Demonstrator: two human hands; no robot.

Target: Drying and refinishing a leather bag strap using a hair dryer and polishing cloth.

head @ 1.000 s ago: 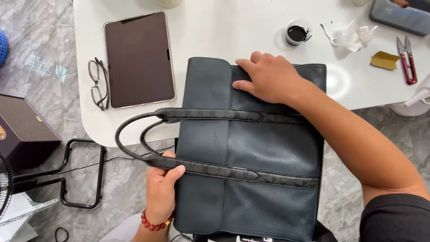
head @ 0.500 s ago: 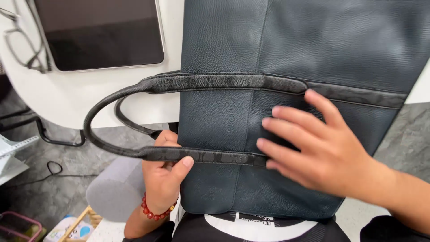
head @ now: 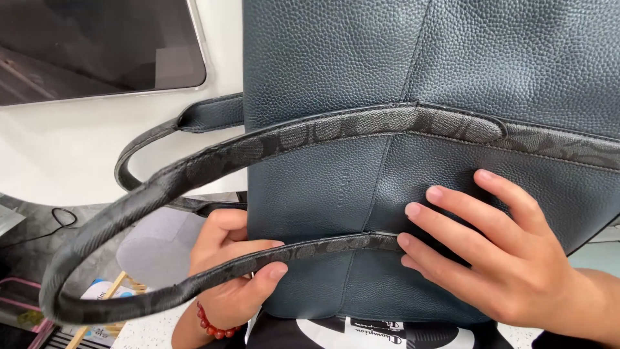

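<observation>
A dark navy pebbled-leather tote bag (head: 400, 77) lies flat, filling most of the view, half on a white table (head: 58, 155). Its grey patterned handle strap (head: 148, 194) loops out to the left. My left hand (head: 236, 262), with a red bead bracelet on the wrist, grips the lower strap and the bag's left edge, thumb over the strap. My right hand (head: 497, 252) lies flat on the bag's lower front, fingers spread and pointing left, fingertips touching the lower strap seam.
A dark tablet (head: 90, 45) lies on the white table at the top left. Below the table edge I see a grey stool seat (head: 152, 249), a black cable (head: 61, 216) on the floor and some pink and wooden items at the bottom left.
The view has closed in on the bag. My right hand slid from the bag's top edge down to its lower front. My left hand kept its grip on the strap.
</observation>
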